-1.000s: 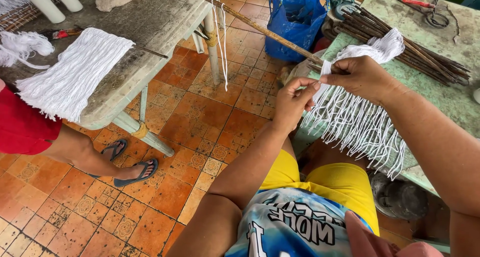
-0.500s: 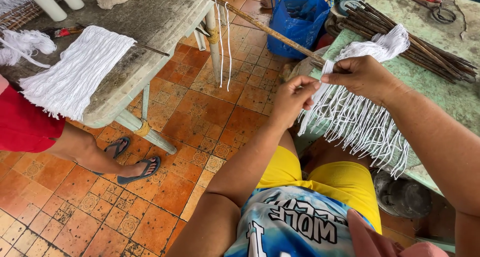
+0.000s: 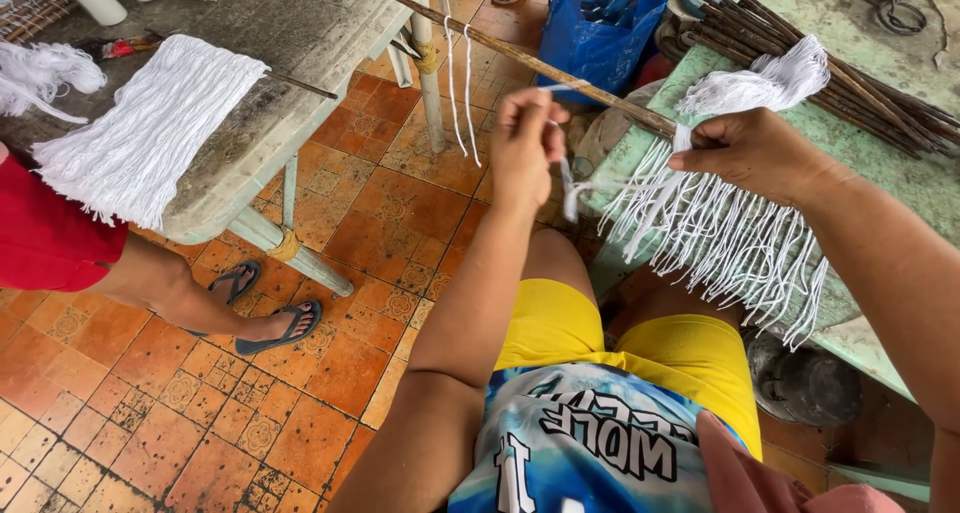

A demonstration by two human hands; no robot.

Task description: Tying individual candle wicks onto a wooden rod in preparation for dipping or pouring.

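Two worn tables flank me over an orange tiled floor [image 3: 300, 393]. On the grey table [image 3: 300, 33] at my left lies a flat white yarn fringe [image 3: 140, 138] strung on a thin stick, its strands hanging over the near edge; a person in red shorts and dark flip-flops sits beside it. Farther back, between the tables, a blue plastic bag [image 3: 600, 23] stands open on the floor; what lies inside is too dark to tell. My left hand [image 3: 527, 143] is raised and pinched shut on a single white strand [image 3: 565, 178], which runs down and across toward the fringe. My right hand [image 3: 750, 153] is closed on the top of the white yarn fringe [image 3: 720, 238] I'm working, at the edge of the green table [image 3: 900, 193]. That fringe hangs from a long brown stick [image 3: 520, 58] whose axis runs diagonally from upper left to lower right, strands pointing down toward my lap. A bundle of dark sticks [image 3: 850, 73] lies behind my right hand.
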